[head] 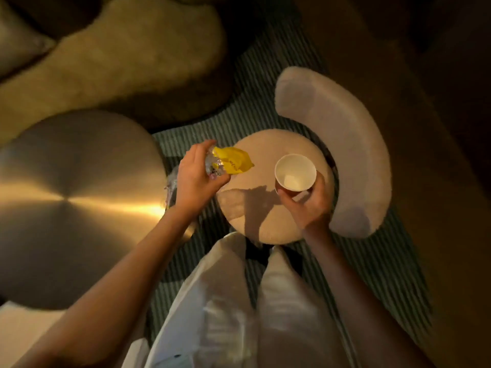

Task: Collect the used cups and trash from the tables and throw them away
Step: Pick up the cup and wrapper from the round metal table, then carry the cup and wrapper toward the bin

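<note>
My left hand [195,176] grips a crumpled yellow and silver wrapper [231,162], held above the gap between the round metal table [74,205] and the chair. My right hand [308,205] holds a white paper cup [295,172] from below, upright and mouth up. The cup looks empty inside. It hovers over the round beige chair seat [255,208]. Something shiny and clear shows under my left wrist, too blurred to name.
The curved grey backrest [353,144] of the chair wraps round the right side of the seat. A green striped rug [265,83] covers the floor. A large pale sofa [119,62] fills the upper left. My white-trousered legs stand just in front of the chair.
</note>
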`<state>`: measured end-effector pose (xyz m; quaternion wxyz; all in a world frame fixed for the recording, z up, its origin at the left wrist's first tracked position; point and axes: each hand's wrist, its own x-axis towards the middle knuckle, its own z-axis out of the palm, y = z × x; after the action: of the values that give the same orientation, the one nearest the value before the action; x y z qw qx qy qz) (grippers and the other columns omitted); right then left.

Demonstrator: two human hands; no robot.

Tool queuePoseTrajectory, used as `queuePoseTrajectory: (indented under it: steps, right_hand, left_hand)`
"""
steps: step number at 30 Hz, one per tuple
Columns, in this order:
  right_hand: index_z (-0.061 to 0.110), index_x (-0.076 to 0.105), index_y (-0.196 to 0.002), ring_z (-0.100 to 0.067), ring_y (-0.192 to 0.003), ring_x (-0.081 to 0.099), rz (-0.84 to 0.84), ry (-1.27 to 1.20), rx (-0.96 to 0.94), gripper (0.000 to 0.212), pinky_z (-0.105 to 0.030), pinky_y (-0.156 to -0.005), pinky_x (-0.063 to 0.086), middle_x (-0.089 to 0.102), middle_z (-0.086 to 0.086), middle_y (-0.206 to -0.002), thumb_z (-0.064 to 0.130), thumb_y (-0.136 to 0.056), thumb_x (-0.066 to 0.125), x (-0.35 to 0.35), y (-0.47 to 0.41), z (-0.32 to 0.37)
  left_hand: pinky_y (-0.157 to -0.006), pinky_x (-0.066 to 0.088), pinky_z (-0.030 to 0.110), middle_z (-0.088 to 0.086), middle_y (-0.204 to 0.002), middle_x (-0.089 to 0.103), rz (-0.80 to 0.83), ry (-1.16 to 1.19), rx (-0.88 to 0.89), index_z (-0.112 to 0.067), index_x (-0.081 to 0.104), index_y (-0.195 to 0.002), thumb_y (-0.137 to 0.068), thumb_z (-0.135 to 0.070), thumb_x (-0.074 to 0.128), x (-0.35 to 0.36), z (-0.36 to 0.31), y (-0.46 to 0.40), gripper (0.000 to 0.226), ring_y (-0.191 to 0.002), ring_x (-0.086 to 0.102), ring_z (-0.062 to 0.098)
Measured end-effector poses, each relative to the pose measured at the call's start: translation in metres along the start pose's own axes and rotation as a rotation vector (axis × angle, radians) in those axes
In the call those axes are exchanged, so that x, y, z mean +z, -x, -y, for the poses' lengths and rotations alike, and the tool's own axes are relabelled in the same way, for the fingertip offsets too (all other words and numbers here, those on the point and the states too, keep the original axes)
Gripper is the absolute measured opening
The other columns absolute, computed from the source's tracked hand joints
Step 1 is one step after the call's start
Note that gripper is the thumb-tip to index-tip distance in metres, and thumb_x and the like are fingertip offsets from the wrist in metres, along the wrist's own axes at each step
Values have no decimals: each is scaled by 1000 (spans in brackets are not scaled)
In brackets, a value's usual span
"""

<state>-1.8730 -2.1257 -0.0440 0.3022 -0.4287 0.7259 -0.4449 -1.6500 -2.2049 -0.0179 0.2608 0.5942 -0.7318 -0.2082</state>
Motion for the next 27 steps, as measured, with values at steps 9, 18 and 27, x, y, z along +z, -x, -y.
queuePoseTrajectory:
  steps: [9, 18, 27]
  right_hand:
    - [12, 46, -130, -18, -114, 53, 592, 48, -403, 73, -28, -89, 46, 55, -5, -124, 28, -69, 83, 14, 33, 59]
    - [14, 49, -123, -11, -108, 51, 1100, 3, -656, 65, -20, -84, 42, 53, 2, -115, 28, -69, 82, 83, 182, 109]
    - [30, 46, -121, -4, -106, 53, 1580, -3, -759, 63, -25, -89, 49, 54, 7, -117, 33, -68, 81, 146, 430, 122]
  left_hand:
    - [-87, 41, 27, -5, -115, 54, -564, 24, -525, -22, 47, -127, -64, -27, 76, -61, -24, 161, 69, -106, 51, 10]
    - [-83, 34, 18, 6, -116, 56, -1031, -74, -889, -17, 48, -125, -68, -20, 76, -122, -22, 362, 64, -102, 47, 6]
    - [-77, 36, 10, 0, -113, 58, -1302, -108, -1211, -22, 50, -121, -70, -23, 78, -163, -20, 631, 59, -98, 51, 4]
